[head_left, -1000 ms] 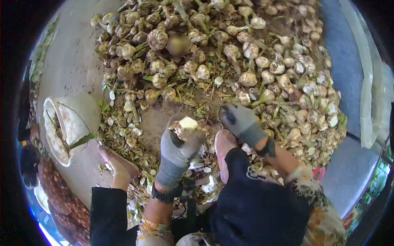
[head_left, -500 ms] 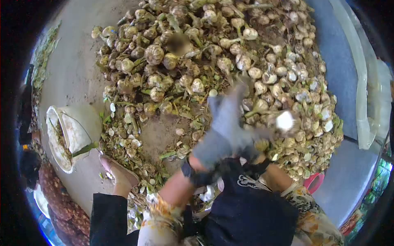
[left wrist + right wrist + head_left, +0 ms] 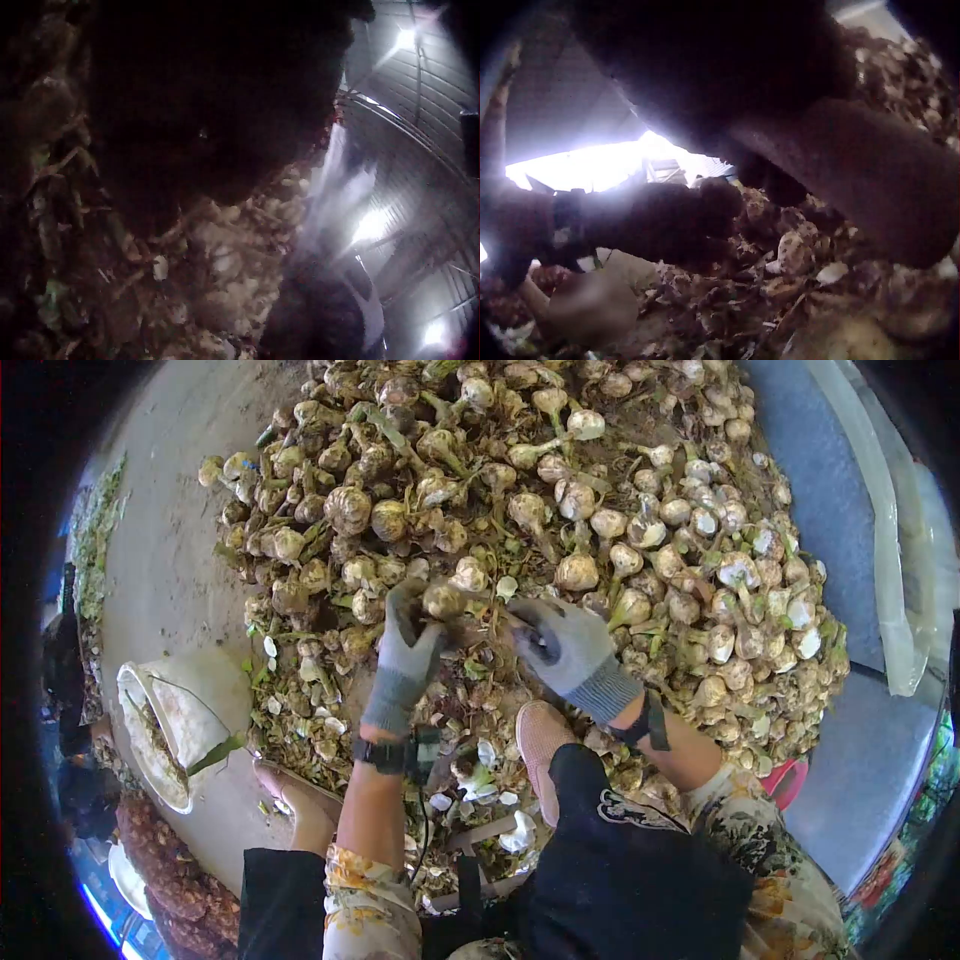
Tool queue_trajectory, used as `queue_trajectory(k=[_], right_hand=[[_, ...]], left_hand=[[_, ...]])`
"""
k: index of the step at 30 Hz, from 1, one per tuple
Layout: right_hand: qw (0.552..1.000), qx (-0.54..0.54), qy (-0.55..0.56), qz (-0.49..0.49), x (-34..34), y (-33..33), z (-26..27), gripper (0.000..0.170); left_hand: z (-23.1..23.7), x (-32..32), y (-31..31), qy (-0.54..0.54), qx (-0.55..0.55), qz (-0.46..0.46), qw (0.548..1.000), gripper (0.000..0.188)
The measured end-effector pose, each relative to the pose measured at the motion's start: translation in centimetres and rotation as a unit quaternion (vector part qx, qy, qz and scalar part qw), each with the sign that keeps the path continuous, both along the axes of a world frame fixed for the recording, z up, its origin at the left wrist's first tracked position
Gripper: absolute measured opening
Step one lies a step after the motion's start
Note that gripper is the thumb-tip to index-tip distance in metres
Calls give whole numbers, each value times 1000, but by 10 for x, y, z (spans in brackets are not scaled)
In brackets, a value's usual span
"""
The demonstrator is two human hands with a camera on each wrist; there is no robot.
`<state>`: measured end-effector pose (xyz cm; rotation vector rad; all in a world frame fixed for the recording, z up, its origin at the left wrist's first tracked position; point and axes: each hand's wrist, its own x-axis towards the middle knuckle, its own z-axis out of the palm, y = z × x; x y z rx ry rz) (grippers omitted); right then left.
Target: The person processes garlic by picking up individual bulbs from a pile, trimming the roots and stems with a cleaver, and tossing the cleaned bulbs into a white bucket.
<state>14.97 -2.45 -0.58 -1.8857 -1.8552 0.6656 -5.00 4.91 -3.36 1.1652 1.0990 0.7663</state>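
In the head view my gloved left hand grips a brownish garlic bulb between thumb and fingers, just above the heap. Opposite it, my gloved right hand has its fingers bent inward, fingertips close to the dry stalk bits beside the bulb. I cannot tell what, if anything, the right fingers hold. Both gloves are grey with dark, soiled fingers. The wrist views are dark: heaped bulbs and scraps show in the left one, and a dark forearm crosses the right one.
Dirty bulbs with stalks lie heaped ahead, with paler bulbs to the right. A tipped white bucket lies at left. Pink shoes stand among trimmings. A pink container sits at right, near a plastic sheet.
My left hand swung right across the right hand, and a white-faced bulb went to the paler heap. Now the left hand is back at left with another bulb, and the right hand faces it.
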Motion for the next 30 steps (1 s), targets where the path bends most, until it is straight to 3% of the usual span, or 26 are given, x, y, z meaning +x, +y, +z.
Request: queue_trajectory(k=[2, 3, 6, 7, 10, 14, 17, 20, 21, 23, 26, 28, 30], right_hand=[[993, 73, -70, 67, -2, 4, 4, 36], [985, 102, -97, 101, -1, 4, 3, 37], [970, 158, -114, 147, 0, -4, 8, 38], [969, 156, -116, 153, 0, -6, 9, 38], [973, 123, -134, 142, -6, -17, 11, 37], [975, 123, -130, 130, -10, -21, 15, 37], [981, 81, -103, 146, -7, -22, 16, 39], [982, -105, -133, 87, 16, -23, -44, 43], [984, -105, -135, 43, 29, -28, -50, 42], [984, -120, -129, -23, 38, -41, -43, 42], [977, -176, 17, -116, 23, -36, 12, 39], [962, -132, 183, -153, 17, -46, -1, 36], [911, -105, 352, -190, 7, -53, -27, 34]], left_hand=[[9, -4, -17, -20, -20, -30, 999, 51], [6, -6, -26, -6, -79, 7, 997, 50], [37, 1, -37, 5, -12, -57, 998, 72], [30, 1, -41, -7, 38, -30, 999, 70], [33, -4, -43, 69, 33, -86, 993, 65], [37, -4, -51, 33, 7, -51, 998, 55], [30, -9, -58, -12, -27, -26, 999, 50], [60, -3, -56, 17, -130, -81, 988, 44], [40, -4, -65, -26, -73, -34, 996, 42], [39, -3, -62, -38, -86, -9, 996, 43], [22, -3, -51, -19, -69, 17, 997, 51], [36, 2, -51, -34, -99, 62, 993, 53], [34, 2, -49, -61, -101, 75, 990, 50]])
